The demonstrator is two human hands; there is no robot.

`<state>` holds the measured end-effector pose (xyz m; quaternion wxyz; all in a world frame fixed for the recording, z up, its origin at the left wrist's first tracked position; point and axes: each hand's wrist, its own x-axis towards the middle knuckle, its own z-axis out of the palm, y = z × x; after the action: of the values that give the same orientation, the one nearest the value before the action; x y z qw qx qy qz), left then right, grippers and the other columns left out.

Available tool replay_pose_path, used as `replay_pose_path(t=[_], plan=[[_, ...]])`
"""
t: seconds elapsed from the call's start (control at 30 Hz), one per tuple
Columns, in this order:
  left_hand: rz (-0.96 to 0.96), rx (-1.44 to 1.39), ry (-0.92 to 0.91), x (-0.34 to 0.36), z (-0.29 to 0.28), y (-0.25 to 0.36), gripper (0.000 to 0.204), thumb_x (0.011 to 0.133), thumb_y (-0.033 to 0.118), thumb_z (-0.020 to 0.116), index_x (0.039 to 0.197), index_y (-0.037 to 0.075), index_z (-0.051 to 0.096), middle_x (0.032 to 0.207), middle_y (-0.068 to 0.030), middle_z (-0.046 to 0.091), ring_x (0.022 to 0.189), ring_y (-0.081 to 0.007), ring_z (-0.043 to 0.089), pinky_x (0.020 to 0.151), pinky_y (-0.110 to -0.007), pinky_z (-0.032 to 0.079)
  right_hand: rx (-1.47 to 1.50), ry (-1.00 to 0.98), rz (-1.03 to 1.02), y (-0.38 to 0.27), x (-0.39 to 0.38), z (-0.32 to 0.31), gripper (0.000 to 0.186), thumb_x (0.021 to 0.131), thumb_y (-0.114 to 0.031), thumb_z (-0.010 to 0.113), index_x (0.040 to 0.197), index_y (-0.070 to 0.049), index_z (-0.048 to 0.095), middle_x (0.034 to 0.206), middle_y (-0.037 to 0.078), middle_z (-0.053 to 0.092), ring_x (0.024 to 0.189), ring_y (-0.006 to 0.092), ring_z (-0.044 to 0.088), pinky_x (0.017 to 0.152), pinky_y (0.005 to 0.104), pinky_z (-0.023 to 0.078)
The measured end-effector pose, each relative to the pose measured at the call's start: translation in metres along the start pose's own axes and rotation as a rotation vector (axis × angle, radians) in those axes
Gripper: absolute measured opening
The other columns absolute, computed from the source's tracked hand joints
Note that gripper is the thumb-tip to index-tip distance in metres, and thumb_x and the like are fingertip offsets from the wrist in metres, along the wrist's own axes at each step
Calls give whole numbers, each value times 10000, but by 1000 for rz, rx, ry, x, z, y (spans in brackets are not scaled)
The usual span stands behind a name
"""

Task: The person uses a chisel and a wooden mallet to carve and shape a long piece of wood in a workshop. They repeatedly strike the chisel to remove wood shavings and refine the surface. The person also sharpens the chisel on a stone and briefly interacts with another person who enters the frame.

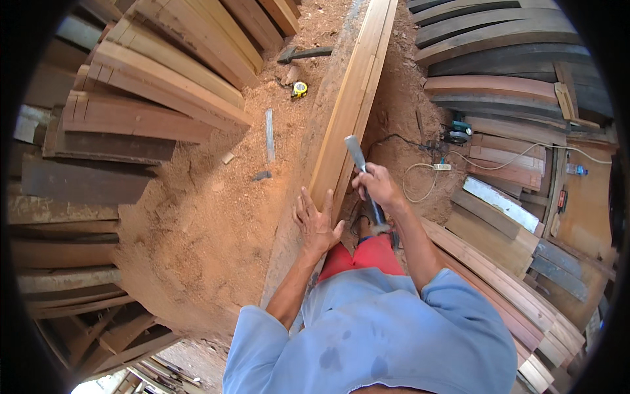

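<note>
The left hand (316, 223) lies flat on the long plank (348, 105) running away, right hand (375, 186) gripping a chisel (365, 178) beside it.

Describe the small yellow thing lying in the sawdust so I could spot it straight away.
Start at the long pale plank that runs up the middle, under the left hand. Look to its left, near the far end, on the sawdust-covered bench. There lies a tape measure, small and round: the only bright yellow thing among brown wood and grey tools.
</note>
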<state>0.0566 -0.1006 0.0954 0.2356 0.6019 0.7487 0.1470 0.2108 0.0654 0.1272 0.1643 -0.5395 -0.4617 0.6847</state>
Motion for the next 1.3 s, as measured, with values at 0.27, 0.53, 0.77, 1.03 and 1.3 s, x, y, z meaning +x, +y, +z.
replay_pose_path(t=[0.27,0.53,0.77,1.03,1.3], plan=[[420,-186,305,-28,-81,-1,660,868,407,765,1483,329,538,1611,-386,146,1464,-537,199,1167,-638,196,-691,-601,-826,40,10,114,196,953,-141,584,1041,13,665,932,174,717,827,351,702,724,450,568],[-100,-356,94,-42,-132,-45,529,840,227,772,1355,181,660,1193,-228,697,1104,-384,677,970,-445,532,-1073,-579,-368,-31,46,137,299,901,-246,638,1069,-4,691,1030,276,705,967,448,681,856,516,539],[-756,-381,-353,-53,-48,-50,922,739,219,820,1557,214,395,1187,-243,697,1051,-429,691,939,-529,541,-1492,-374,-653,-98,272,29,335,943,-253,594,1153,-9,688,1157,242,675,1099,397,637,930,499,512],[-1058,-513,-213,-66,35,-15,1010,806,345,825,1626,183,258,1488,-215,524,1326,-439,522,1100,-540,434,-2009,-115,-782,-74,528,-49,638,890,-153,567,1491,-5,410,1353,297,572,1169,448,619,1050,535,459],[-1383,-459,-196,-14,3,-3,851,806,397,847,1535,265,426,1257,-217,646,1236,-410,584,1051,-524,467,-1897,-399,-683,-10,744,-138,485,842,-167,580,1296,0,614,1088,302,686,981,453,692,871,548,539]])
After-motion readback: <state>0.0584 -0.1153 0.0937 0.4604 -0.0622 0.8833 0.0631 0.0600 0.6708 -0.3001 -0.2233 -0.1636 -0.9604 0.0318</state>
